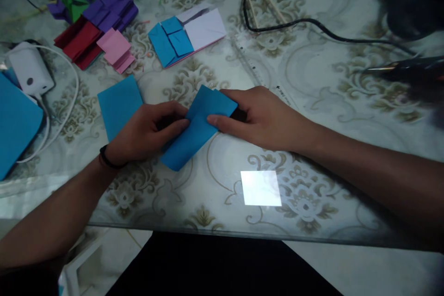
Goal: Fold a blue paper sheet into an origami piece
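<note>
left hand (140,130), right hand (265,118), both pinching folded blue paper (197,127); patterned tabletop (218,185)

Free tabletop (211,194) up front — black cable (307,20) farther back

Dimness is spread over the whole scene, and a cool, greyish cast is laid on everything! The glossy tabletop (215,208) is struck by one hard white patch of glare (261,188), nearly burnt out. Shadow is thrown beneath the right forearm (374,175). The folded blue paper (199,134) is caught fairly crisply, but at upper right the dark round object (411,7) is smeared by blur, its corner swallowed in blackness.
</note>
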The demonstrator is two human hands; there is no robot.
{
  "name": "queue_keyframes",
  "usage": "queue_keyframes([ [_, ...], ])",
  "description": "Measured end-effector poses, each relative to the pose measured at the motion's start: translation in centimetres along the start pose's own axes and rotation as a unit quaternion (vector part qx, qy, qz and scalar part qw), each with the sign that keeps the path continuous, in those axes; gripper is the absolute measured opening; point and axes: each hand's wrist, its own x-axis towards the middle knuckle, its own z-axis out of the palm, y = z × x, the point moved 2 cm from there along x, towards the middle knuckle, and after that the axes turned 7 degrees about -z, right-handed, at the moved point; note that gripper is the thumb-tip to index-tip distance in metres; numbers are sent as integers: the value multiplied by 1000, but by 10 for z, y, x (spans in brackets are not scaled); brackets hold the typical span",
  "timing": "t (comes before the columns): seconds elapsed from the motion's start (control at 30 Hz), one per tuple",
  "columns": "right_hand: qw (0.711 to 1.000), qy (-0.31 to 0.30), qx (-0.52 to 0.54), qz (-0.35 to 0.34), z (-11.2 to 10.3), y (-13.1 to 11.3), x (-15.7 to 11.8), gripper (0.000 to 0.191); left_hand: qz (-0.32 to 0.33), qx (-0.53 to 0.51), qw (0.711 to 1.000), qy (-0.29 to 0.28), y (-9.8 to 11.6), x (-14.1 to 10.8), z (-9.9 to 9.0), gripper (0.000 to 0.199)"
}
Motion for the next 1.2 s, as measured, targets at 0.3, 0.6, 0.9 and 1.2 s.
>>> queue_keyframes([
  [0.3, 1000, 4, 15, 13, 1, 0, 0, 36, -3, 14, 1000, 5, 1, -1, -1, 25],
  [0.6, 1000, -2, 19, 1, 0, -1, 2, 33, -5, -1, 1000, -4, 3, -1, -1, 24],
  [0.9, 1000, 2, 26, -2, 1, -1, 3, 33, -6, -9, 1000, -3, 4, -1, 0, 21],
  [1.2, 999, -3, 33, 1, 1, 0, 3, 34, -6, -3, 1000, -4, 3, -2, -1, 22],
])
